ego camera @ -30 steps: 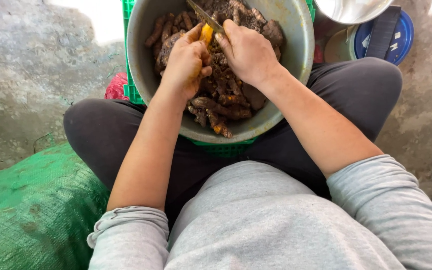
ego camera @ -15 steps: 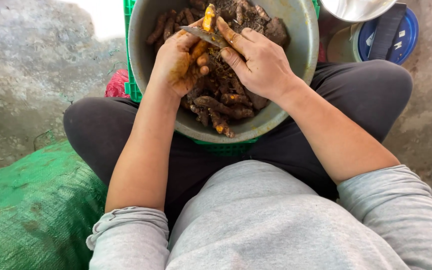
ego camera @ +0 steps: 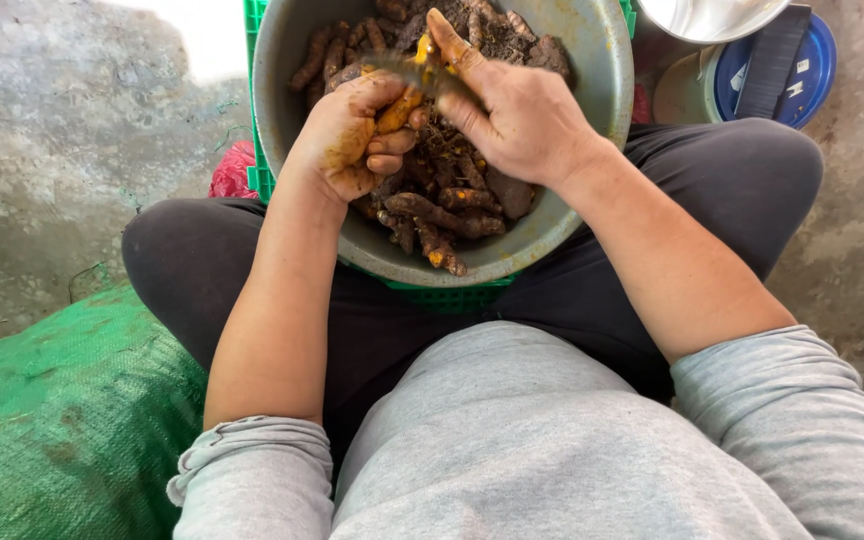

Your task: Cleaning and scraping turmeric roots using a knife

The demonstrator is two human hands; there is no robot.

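Left hand [ego camera: 347, 140] is curled shut around a small orange root [ego camera: 399, 108], which is held over the big metal bowl [ego camera: 592, 150]. Yellow stains can be seen on the fingers. Just to the right, the right hand [ego camera: 517, 110] is closed around a knife [ego camera: 422, 72]. The blade is blurred and is laid across the top of the orange root. Under both hands, the bowl is filled with many brown, muddy roots [ego camera: 442, 210]. The bowl is rested on a green crate [ego camera: 442, 297] between the person's crossed legs. At the far left, a green sack [ego camera: 62, 420] is spread on the floor [ego camera: 72, 130]. A bit of red netting [ego camera: 232, 172] is seen beside the crate. At the far right, a blue lid [ego camera: 812, 70] and a second shiny bowl [ego camera: 702, 18] are placed near the knee.
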